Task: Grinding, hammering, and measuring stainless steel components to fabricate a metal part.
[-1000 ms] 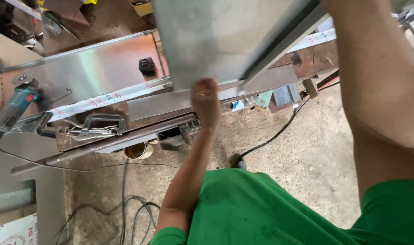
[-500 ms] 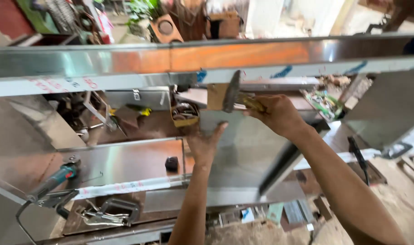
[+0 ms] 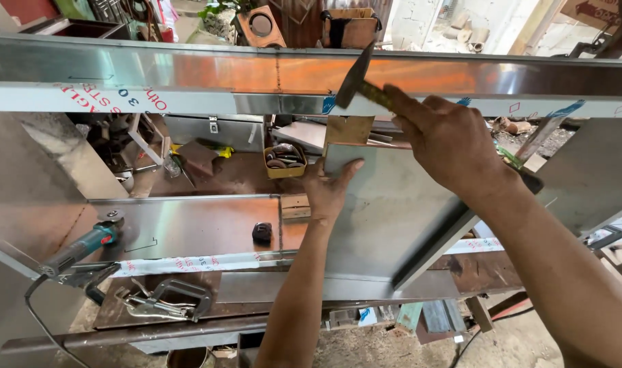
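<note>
My right hand [image 3: 454,143] grips a hammer [image 3: 355,78] by its handle, with the dark head raised against the long shiny steel beam [image 3: 188,75] that crosses the top of the view. My left hand [image 3: 328,191] presses flat on the upper left corner of an upright steel sheet panel [image 3: 386,218]. A small brown block [image 3: 345,129] sits just above that corner, under the hammer head.
A blue angle grinder [image 3: 79,249] with its cable lies at the left on a steel sheet [image 3: 188,228]. Locking clamps [image 3: 164,300] lie below it. A small black object [image 3: 262,232] rests on the sheet. A yellow tray of discs [image 3: 285,160] stands behind.
The view has swung up from the floor to the bench. My right hand has brought the hammer higher and closer to the steel beam. My left hand stays on the panel.
</note>
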